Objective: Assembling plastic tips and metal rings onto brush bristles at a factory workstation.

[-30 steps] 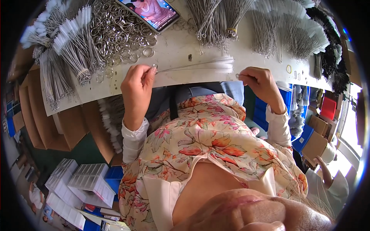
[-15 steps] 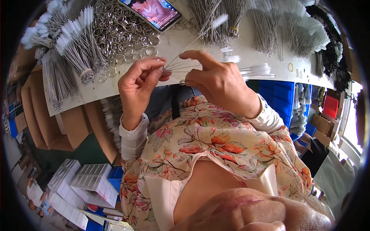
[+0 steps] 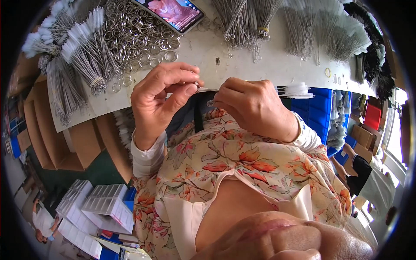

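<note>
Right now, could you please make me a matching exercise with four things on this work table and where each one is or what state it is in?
Things:
1. pile of metal rings
2. phone
3. black brushes
4. bunch of thin wires

Places or states:
A. pinched between left hand and right hand
B. far right end of the table
C. loose heap left of the phone
D. screen lit, top edge of the view

Pairs: 1-C, 2-D, 3-B, 4-A
</note>
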`<move>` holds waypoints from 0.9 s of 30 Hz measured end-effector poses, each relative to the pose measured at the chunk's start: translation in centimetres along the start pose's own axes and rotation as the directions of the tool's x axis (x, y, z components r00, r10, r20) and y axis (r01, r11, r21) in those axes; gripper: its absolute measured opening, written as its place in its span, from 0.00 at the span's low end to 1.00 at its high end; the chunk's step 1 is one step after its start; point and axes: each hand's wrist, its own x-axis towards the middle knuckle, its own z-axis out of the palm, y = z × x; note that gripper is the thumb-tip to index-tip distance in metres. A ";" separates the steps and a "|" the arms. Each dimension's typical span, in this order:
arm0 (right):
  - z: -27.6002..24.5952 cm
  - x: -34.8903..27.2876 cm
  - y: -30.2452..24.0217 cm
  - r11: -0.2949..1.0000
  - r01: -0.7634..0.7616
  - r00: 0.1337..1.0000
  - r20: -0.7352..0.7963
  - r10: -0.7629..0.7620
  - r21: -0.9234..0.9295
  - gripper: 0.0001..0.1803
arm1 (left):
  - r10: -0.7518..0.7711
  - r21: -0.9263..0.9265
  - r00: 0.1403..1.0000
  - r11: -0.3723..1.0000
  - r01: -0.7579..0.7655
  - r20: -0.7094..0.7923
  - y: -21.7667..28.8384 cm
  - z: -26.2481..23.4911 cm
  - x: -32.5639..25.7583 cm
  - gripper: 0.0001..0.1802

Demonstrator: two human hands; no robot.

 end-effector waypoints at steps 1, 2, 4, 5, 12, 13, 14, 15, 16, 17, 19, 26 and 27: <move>0.1 0.0 0.0 1.000 -0.010 1.000 -0.002 0.010 0.026 0.04 | 0.002 -0.003 1.000 1.000 -0.003 -0.011 0.1 0.1 -0.1 0.08; 0.2 0.0 0.1 0.998 -0.020 1.000 -0.005 0.020 0.053 0.04 | 0.005 -0.006 1.000 1.000 -0.005 -0.021 0.1 0.2 -0.1 0.09; 0.6 -0.2 0.4 0.995 -0.015 0.999 -0.029 0.018 0.103 0.04 | 0.009 -0.016 1.000 1.000 -0.009 0.000 0.2 0.1 0.0 0.10; 0.6 -0.2 0.5 0.988 -0.008 0.998 -0.053 0.016 0.152 0.05 | 0.014 -0.025 1.000 1.000 -0.014 0.020 0.3 0.1 0.0 0.11; 1.2 -0.2 1.2 0.958 -0.019 0.997 -0.065 0.039 0.286 0.04 | 0.034 -0.033 0.997 0.999 -0.032 0.073 0.3 0.1 0.3 0.14; 1.3 -0.2 1.3 0.948 -0.028 0.997 -0.059 0.049 0.316 0.04 | 0.031 -0.026 0.997 0.999 -0.029 0.073 0.3 0.1 0.3 0.15; 1.4 -0.3 1.4 0.937 -0.038 0.997 -0.053 0.060 0.347 0.05 | 0.027 -0.019 0.997 0.999 -0.026 0.074 0.3 0.2 0.3 0.15; 1.4 -0.3 1.5 0.936 -0.038 0.997 -0.056 0.061 0.349 0.05 | 0.026 -0.017 0.997 1.000 -0.024 0.077 0.4 0.2 0.4 0.15; 1.4 -0.3 1.6 0.930 -0.043 0.997 -0.046 0.064 0.365 0.04 | 0.017 -0.016 0.997 1.000 -0.015 0.077 0.4 0.2 0.4 0.15; 1.4 -0.3 1.6 0.924 -0.049 0.997 -0.037 0.068 0.380 0.04 | 0.007 -0.016 0.997 1.000 -0.006 0.078 0.4 0.2 0.4 0.15; 1.4 -0.3 1.8 0.922 -0.041 0.997 -0.043 0.063 0.386 0.04 | 0.001 -0.005 0.997 1.000 0.000 0.079 0.4 0.3 0.5 0.15; 1.5 -0.4 2.1 0.900 -0.058 0.996 -0.036 0.081 0.433 0.03 | 0.050 0.052 0.996 0.997 -0.054 0.072 0.1 0.5 0.7 0.17; 1.6 -0.3 2.2 0.899 -0.058 0.996 -0.035 0.081 0.435 0.03 | 0.048 0.053 0.996 0.997 -0.052 0.072 0.1 0.6 0.8 0.17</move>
